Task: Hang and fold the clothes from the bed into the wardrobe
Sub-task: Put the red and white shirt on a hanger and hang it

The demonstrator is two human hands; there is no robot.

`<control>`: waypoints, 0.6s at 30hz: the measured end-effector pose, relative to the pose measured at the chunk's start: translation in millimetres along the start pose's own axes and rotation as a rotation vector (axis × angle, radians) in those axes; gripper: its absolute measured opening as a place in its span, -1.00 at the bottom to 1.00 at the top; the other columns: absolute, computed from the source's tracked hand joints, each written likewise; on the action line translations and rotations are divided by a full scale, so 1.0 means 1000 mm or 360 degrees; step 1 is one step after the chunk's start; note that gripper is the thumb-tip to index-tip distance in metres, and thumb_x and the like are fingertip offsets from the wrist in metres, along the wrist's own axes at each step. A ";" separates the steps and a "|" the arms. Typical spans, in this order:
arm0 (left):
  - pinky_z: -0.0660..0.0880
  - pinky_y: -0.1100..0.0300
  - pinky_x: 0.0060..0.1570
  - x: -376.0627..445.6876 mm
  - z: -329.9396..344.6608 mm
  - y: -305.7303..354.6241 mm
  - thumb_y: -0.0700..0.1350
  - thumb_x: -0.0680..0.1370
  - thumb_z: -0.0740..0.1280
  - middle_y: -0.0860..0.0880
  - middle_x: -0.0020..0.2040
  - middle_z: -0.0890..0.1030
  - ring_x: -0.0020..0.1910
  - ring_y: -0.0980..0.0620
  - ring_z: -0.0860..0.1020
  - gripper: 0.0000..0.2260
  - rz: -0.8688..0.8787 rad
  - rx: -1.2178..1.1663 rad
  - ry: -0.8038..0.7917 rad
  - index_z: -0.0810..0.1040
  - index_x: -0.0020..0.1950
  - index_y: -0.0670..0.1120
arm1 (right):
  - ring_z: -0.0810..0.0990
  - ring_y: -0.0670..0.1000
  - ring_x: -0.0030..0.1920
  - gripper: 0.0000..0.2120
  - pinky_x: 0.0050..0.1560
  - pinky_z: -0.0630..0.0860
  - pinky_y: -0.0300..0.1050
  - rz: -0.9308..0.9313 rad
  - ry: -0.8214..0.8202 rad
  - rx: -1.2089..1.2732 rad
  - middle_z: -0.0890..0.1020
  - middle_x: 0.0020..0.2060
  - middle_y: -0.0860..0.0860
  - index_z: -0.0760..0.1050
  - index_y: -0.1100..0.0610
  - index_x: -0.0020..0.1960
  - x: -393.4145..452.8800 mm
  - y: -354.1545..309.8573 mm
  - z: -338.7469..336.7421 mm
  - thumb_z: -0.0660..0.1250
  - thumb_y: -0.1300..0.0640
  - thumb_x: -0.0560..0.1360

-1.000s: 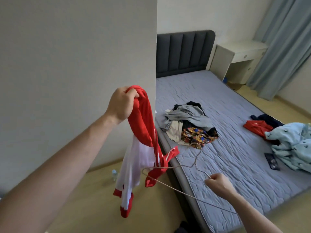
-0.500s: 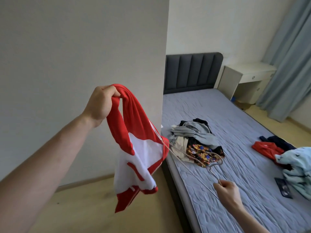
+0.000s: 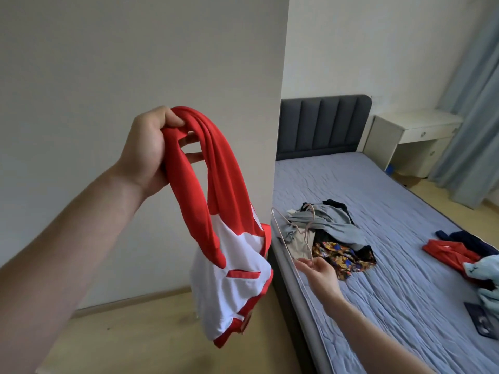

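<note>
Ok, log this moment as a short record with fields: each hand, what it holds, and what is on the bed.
left hand: raised, grip shut on red and white shirt
right hand: holds wire hanger
hanger in shirt: no, beside it
bed: mixed clothes pile, red garment, pale blue garment
wardrobe: not in view

No readable text, label, brand, number or sign appears anywhere in the view; the red and white shirt shows only plain colour blocks and a red stripe, no lettering; the patterned cloth on the bed carries a print but no words; the dark flat thing near the bed's right edge has pale marks too blurred to read; the red garment bears a small white mark, illegible.
</note>
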State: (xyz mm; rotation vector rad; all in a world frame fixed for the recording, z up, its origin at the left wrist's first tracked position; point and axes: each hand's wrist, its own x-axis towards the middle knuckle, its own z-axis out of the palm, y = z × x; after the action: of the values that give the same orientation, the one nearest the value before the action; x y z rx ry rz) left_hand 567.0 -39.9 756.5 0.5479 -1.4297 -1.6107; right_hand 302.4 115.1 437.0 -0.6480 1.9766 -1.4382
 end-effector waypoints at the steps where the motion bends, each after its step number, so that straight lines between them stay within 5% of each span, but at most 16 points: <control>1: 0.66 -0.17 0.06 -0.004 -0.001 0.004 -0.17 0.57 0.09 -0.10 -0.16 0.61 -0.08 -0.04 0.65 -0.75 -0.0006 -0.0017 0.0000 0.54 -0.17 -0.11 | 0.63 -0.11 -0.09 -0.69 -0.09 0.49 -0.13 0.0011 -0.0050 -0.0008 0.70 -0.10 -0.13 0.44 0.10 -0.19 -0.001 -0.002 0.009 0.59 0.06 0.40; 4: 0.64 -0.18 0.10 -0.017 -0.007 0.011 -0.16 0.58 0.08 -0.10 -0.13 0.60 -0.07 -0.05 0.65 -0.77 -0.0007 -0.0005 0.0025 0.51 -0.12 -0.12 | 0.58 -0.23 0.02 -0.53 -0.13 0.46 -0.28 0.0042 -0.0203 -0.0022 0.62 0.04 -0.19 0.43 0.13 0.00 -0.007 -0.006 0.032 0.66 0.05 0.31; 7: 0.64 -0.20 0.11 -0.027 -0.021 0.014 -0.15 0.56 0.10 -0.10 -0.12 0.60 -0.06 -0.06 0.65 -0.79 0.0002 0.0016 0.0040 0.52 -0.12 -0.12 | 0.60 -0.15 -0.09 -0.42 -0.22 0.52 -0.26 0.0111 -0.0262 -0.0130 0.61 -0.04 -0.09 0.42 0.19 0.06 -0.012 -0.003 0.050 0.69 0.05 0.24; 12: 0.67 -0.11 0.05 -0.037 -0.062 0.008 -0.14 0.47 0.15 -0.10 -0.17 0.64 -0.06 -0.06 0.66 -0.71 -0.0067 0.0171 -0.0066 0.66 -0.27 -0.08 | 0.50 0.06 -0.26 -0.68 -0.24 0.49 0.01 0.0102 -0.0154 -0.0245 0.53 -0.26 0.13 0.41 0.23 -0.16 -0.026 0.004 0.057 0.55 0.14 0.35; 15: 0.65 0.19 -0.06 -0.042 -0.104 -0.008 -0.12 0.36 0.23 -0.04 -0.29 0.65 -0.25 0.05 0.61 -0.75 -0.0214 0.0879 -0.0064 0.69 -0.37 -0.08 | 0.48 0.08 -0.27 -0.74 -0.26 0.49 0.08 -0.0021 -0.0227 -0.0194 0.51 -0.30 0.13 0.43 0.37 -0.14 -0.035 -0.007 0.047 0.47 0.26 0.36; 18: 0.37 0.20 -0.36 -0.056 -0.152 -0.046 0.02 0.33 0.27 0.09 -0.45 0.51 -0.43 0.12 0.42 -0.81 -0.0565 0.2083 -0.0378 0.60 -0.40 -0.01 | 0.34 0.03 -0.32 -0.66 -0.35 0.35 0.02 -0.0227 -0.0351 -0.0064 0.34 -0.38 0.06 0.28 0.15 -0.28 -0.050 -0.029 0.041 0.45 0.39 0.34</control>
State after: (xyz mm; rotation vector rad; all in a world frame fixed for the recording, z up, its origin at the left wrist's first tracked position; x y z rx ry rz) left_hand 701.7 -80.4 664.2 1.4150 -2.6051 -0.7674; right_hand 367.7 114.0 464.7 -0.9403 1.8218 -1.3478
